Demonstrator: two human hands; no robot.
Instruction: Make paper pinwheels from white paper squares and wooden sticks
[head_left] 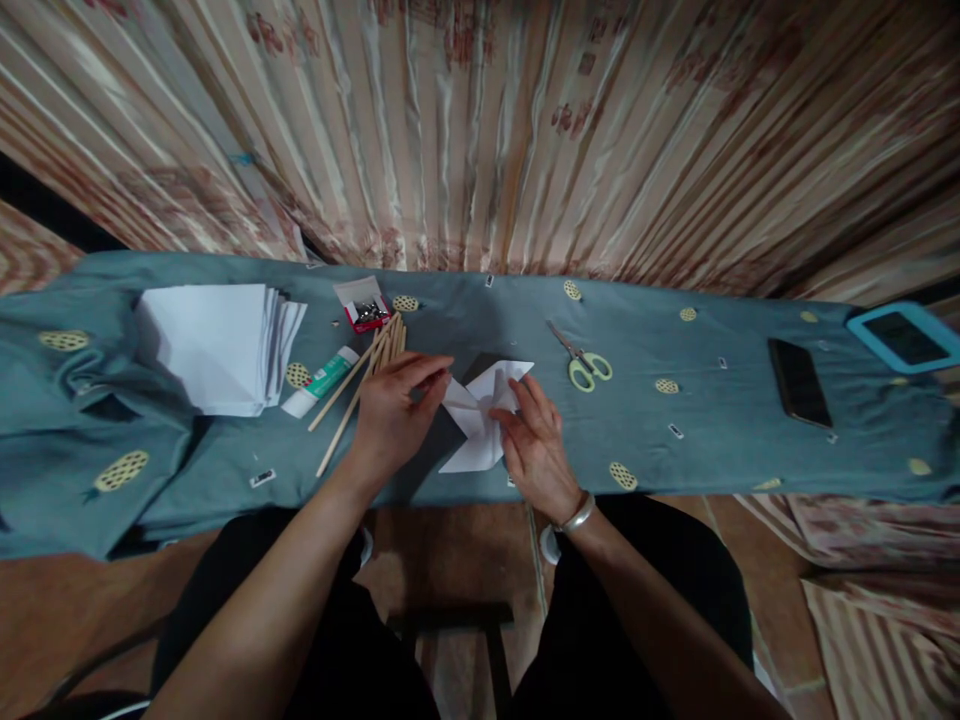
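Observation:
A folded white paper piece (484, 415) lies on the blue cloth-covered table (675, 460) in front of me. My left hand (394, 410) reaches over its left edge, fingers drawn together in a pinch near a fold. My right hand (536, 445), a silver bangle on its wrist, rests on the paper's right side with fingers pressed down on it. Beside my left hand lie several wooden sticks (360, 385).
A stack of white paper sheets (217, 345) lies at the left. A glue tube (321, 382) and a small red box of pins (364, 305) sit near the sticks. Green-handled scissors (581, 360), a black phone (799, 382) and a blue-framed tablet (904, 338) lie to the right. Curtains hang behind.

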